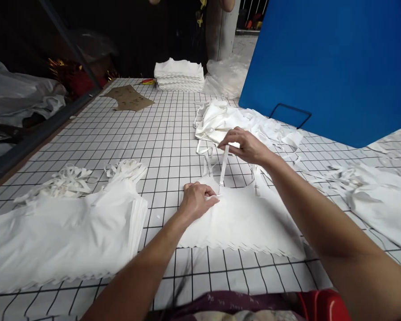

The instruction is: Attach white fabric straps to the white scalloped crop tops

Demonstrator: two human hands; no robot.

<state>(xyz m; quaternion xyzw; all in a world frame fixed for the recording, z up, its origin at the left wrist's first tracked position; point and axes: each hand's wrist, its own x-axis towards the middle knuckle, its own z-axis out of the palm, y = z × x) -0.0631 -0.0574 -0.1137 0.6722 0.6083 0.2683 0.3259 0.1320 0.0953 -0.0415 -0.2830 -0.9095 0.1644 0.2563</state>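
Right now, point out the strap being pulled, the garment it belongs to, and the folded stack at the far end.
Strap (223, 167): head view, middle of its taut length between the hands.
White garment (243, 220): head view, flat body panel.
Folded stack (179, 75): head view, front face of the pile.

Bare forearms, no sleeves

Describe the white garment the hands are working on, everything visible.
The white garment lies flat on the gridded table, a thin, smooth-looking fabric with a zigzag-cut bottom hem and narrow straps at the top. The left hand pins its upper left corner; the right hand pulls one strap up taut. Another strap lies loose on the right. The right forearm crosses above its right side.
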